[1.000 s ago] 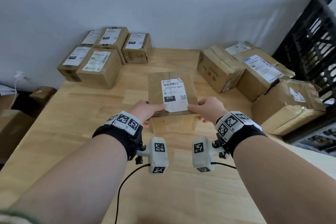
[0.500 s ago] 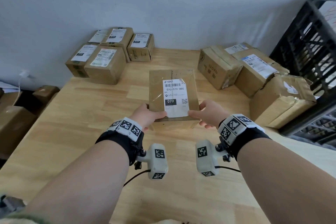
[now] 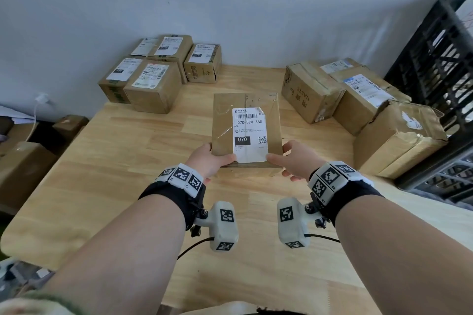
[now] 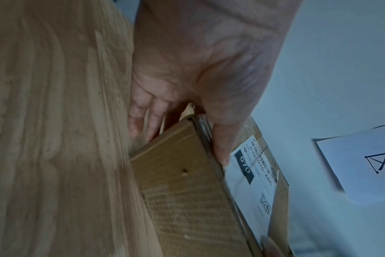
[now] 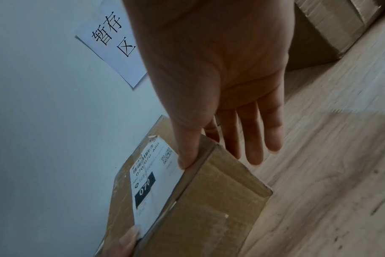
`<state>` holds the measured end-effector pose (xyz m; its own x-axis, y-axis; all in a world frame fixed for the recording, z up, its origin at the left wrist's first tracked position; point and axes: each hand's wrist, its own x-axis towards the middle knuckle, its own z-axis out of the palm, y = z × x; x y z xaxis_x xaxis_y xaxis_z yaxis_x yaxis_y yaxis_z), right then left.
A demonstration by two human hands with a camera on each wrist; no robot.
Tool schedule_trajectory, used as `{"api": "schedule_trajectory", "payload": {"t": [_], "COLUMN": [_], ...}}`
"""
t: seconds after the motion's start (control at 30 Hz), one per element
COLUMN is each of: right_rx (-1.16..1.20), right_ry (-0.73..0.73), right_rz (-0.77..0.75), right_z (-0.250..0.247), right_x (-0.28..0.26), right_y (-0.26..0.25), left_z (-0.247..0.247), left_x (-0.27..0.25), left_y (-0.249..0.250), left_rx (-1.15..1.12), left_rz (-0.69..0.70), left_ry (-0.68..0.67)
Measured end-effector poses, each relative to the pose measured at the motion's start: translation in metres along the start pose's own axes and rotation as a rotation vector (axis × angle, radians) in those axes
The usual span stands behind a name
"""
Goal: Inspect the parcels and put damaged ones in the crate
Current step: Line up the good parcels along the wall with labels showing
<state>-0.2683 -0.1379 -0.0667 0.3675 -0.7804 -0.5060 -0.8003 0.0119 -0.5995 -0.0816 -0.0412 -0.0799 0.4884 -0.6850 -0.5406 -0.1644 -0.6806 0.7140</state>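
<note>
Two hands of mine hold one cardboard parcel (image 3: 247,130) above the middle of the wooden table (image 3: 122,166), near edge toward me. My left hand (image 3: 208,161) grips its near left corner, thumb laid over the top edge just beside the white shipping label (image 3: 249,134) and the fingers (image 4: 143,118) curled underneath; my right hand (image 3: 294,160) grips the near right corner the same way, thumb on the label's lower edge, fingers (image 5: 253,135) reaching under the box, though the outer ones look stretched out straight and I cannot tell whether they touch the cardboard. The label (printed 070-070-A80, with a black block reading 070) faces up, and its far right corner is torn or peeled. Clear tape runs across the parcel's top. In the left wrist view the near side face shows a small dark hole in the board. At the table's far left corner sits a cluster of five neat labelled boxes (image 3: 153,84), well apart from the one I hold. On the right, three bigger boxes stand touching in a row, the nearest one (image 3: 399,138) crumpled and torn at its top edge. Just behind them the black plastic crate (image 3: 440,79) stands tilted at the table's right edge. A paper sign (image 5: 112,40) with Chinese characters hangs on the pale wall.
</note>
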Motion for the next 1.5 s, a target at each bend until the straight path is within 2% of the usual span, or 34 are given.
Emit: {"api": "schedule_trajectory", "payload": {"t": [0.43, 0.67, 0.8, 0.9, 1.0, 1.3, 1.5], "right_rx": [0.047, 0.259, 0.440, 0.581, 0.665, 0.698, 0.715], "right_ry": [-0.062, -0.136, -0.077, -0.015, 0.040, 0.082, 0.087], "right_rz": [0.039, 0.091, 0.072, 0.030, -0.010, -0.065, -0.045], "right_z": [0.001, -0.007, -0.022, -0.032, -0.040, -0.057, -0.054], "right_x": [-0.001, -0.004, -0.001, -0.002, -0.001, -0.003, -0.001], "right_y": [0.005, 0.002, -0.008, -0.016, -0.023, -0.022, -0.018], "left_z": [-0.003, -0.004, -0.012, -0.019, -0.022, -0.010, -0.006], "left_x": [0.002, -0.002, -0.012, -0.014, -0.011, -0.007, -0.006], "left_y": [0.005, 0.013, 0.047, 0.069, 0.079, 0.087, 0.089], "left_rx": [0.030, -0.084, -0.141, -0.116, -0.209, -0.275, -0.302], "left_rz": [-0.014, -0.064, 0.049, 0.070, 0.052, 0.092, 0.110], "left_ry": [-0.071, -0.122, -0.097, -0.138, -0.181, -0.144, -0.098]}}
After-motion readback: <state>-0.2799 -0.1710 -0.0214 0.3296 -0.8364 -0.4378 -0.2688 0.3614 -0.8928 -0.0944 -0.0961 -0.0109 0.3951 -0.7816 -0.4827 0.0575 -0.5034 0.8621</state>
